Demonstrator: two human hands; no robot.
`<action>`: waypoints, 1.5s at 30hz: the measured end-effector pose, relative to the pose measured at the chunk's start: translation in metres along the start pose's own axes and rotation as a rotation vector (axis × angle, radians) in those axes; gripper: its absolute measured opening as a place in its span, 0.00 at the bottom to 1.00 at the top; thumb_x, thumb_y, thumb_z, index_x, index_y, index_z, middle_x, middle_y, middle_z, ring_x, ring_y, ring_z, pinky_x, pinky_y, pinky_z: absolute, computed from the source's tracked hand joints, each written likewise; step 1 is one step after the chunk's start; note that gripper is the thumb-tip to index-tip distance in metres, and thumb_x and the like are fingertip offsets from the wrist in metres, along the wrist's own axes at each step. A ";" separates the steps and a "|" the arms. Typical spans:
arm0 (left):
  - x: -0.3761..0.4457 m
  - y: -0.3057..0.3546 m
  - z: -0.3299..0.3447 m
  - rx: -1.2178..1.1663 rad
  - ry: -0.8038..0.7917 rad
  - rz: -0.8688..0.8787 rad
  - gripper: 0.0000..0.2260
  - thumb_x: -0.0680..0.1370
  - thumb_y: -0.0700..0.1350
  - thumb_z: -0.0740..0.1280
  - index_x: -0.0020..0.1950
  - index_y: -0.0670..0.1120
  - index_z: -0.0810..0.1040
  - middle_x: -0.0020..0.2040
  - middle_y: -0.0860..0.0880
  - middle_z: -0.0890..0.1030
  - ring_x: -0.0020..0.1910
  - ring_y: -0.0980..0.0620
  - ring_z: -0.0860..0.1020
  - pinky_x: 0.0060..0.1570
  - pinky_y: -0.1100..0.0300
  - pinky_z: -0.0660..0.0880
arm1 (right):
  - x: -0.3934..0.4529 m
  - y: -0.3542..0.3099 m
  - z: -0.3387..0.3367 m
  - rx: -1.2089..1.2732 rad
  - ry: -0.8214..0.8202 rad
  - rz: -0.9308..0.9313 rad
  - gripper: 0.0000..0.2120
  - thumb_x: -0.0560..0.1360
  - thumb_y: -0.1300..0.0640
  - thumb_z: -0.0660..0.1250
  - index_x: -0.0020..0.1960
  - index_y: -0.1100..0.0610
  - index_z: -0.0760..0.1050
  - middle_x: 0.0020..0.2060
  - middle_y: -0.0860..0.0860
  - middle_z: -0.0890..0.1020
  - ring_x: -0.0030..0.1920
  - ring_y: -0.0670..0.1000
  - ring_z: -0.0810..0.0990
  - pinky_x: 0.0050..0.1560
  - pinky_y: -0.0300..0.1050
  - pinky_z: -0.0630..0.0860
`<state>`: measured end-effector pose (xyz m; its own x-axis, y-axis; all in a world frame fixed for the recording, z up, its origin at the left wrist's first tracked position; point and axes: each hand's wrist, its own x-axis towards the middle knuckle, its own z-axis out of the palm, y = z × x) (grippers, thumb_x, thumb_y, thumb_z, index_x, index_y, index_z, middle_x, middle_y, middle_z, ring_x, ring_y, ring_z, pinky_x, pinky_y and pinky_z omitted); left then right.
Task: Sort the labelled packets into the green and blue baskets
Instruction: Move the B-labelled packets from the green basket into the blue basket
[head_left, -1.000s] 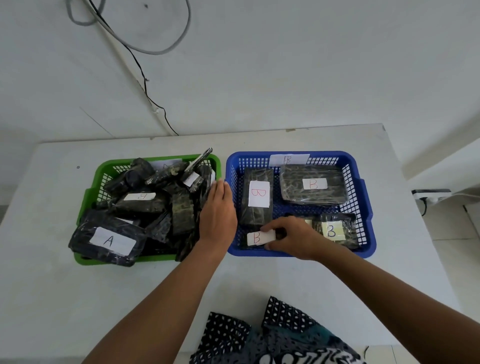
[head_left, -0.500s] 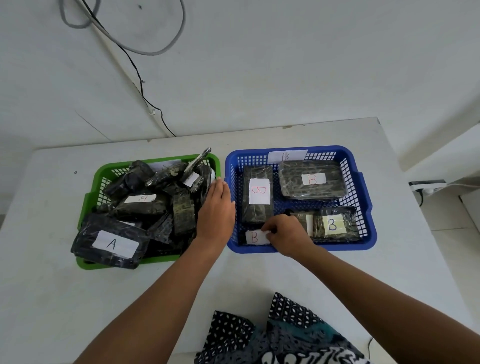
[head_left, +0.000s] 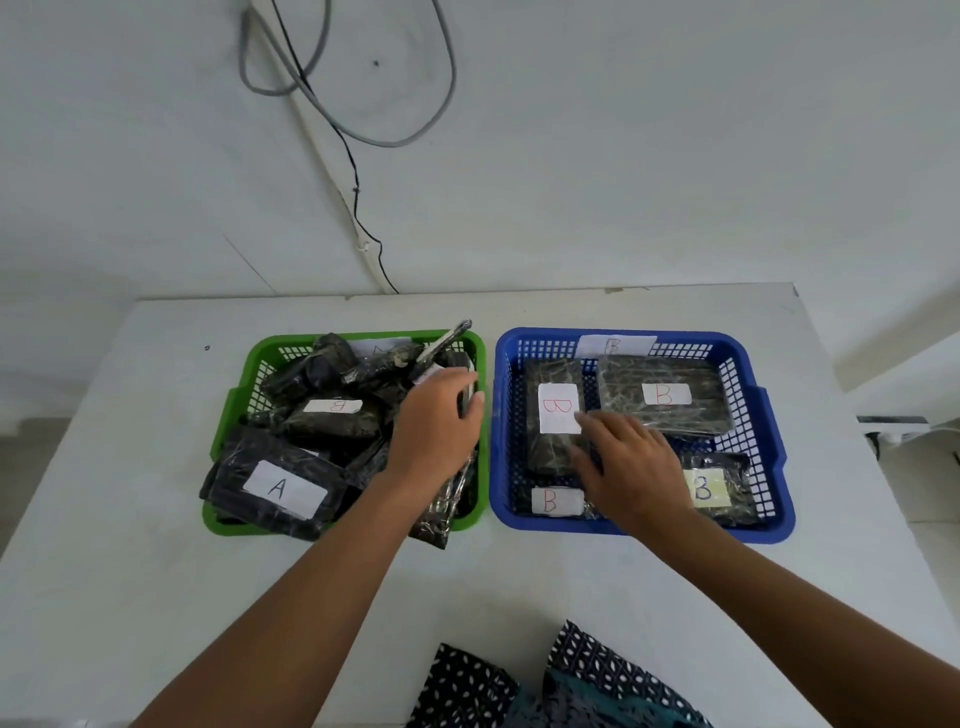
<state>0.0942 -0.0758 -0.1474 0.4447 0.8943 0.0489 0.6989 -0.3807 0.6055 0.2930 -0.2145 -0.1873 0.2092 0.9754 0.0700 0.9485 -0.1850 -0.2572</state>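
Two baskets (head_left: 769, 415), four B packets (head_left: 665, 397) in blue

Dark labelled packets (head_left: 662, 397) in green basket (head_left: 228, 410), blue basket (head_left: 769, 415)

Two baskets stand side by side on the counter (head_left: 156, 597). The left basket (head_left: 236, 402) holds a heap of packets; the packet marked A (head_left: 275, 491) lies at its near left corner. The right basket (head_left: 769, 415) holds four packets: two far, two near.
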 end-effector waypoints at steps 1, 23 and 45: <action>0.000 -0.004 -0.010 0.047 0.045 0.002 0.15 0.80 0.46 0.66 0.65 0.44 0.80 0.63 0.47 0.81 0.62 0.50 0.78 0.63 0.52 0.76 | 0.008 -0.004 0.000 -0.018 0.008 -0.001 0.21 0.80 0.48 0.65 0.70 0.55 0.73 0.65 0.52 0.79 0.65 0.55 0.76 0.62 0.56 0.74; 0.051 -0.114 -0.056 0.306 -0.155 -0.022 0.22 0.85 0.54 0.55 0.76 0.46 0.69 0.75 0.47 0.70 0.75 0.48 0.67 0.72 0.52 0.62 | 0.201 -0.122 0.030 0.150 -0.350 0.109 0.27 0.84 0.42 0.52 0.74 0.58 0.67 0.72 0.55 0.71 0.73 0.57 0.68 0.68 0.57 0.69; 0.040 -0.107 -0.056 0.282 -0.224 -0.146 0.23 0.85 0.57 0.53 0.78 0.50 0.65 0.63 0.45 0.81 0.55 0.44 0.81 0.49 0.51 0.76 | 0.185 -0.110 0.013 0.417 -0.370 0.342 0.09 0.74 0.55 0.70 0.51 0.57 0.83 0.51 0.54 0.82 0.54 0.55 0.79 0.57 0.51 0.78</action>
<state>0.0059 0.0142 -0.1652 0.4186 0.8824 -0.2149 0.8766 -0.3307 0.3496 0.2238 -0.0126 -0.1585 0.3162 0.8605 -0.3994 0.6559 -0.5025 -0.5633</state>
